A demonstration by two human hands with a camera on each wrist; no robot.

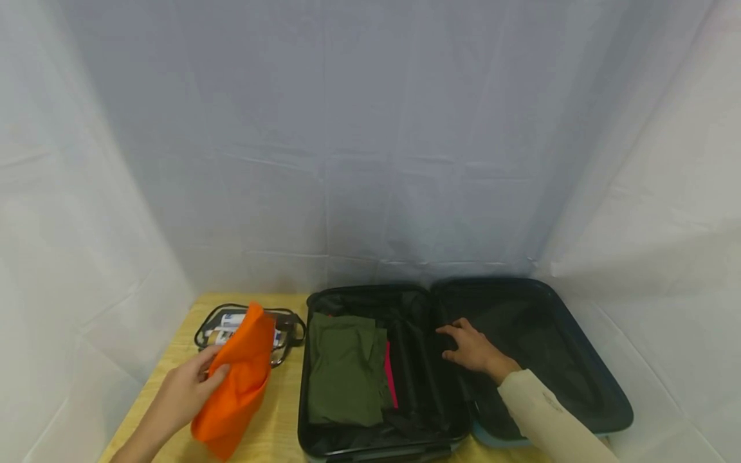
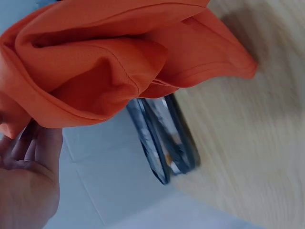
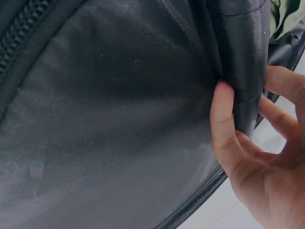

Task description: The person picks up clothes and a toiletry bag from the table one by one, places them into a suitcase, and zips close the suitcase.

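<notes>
The left hand (image 1: 184, 390) grips an orange cloth (image 1: 240, 379) above the bench (image 1: 278, 431), near a clear pouch (image 1: 286, 328), while the right hand (image 1: 471, 350) pinches the black lining (image 3: 143, 119) of the open suitcase (image 1: 602, 399), so the loosely bunched cloth could unfold or snag the pouch.

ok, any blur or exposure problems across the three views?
Head view: sharp, evenly lit, wide-angle bend at the edges; the open black hard-shell suitcase interior reads very dark. Left wrist view: motion blur on the wooden table and clear black-trimmed pouch; the folded orange cloth in the left hand stays fairly crisp. Right wrist view: dim, low-contrast black lining; right hand in focus.
</notes>
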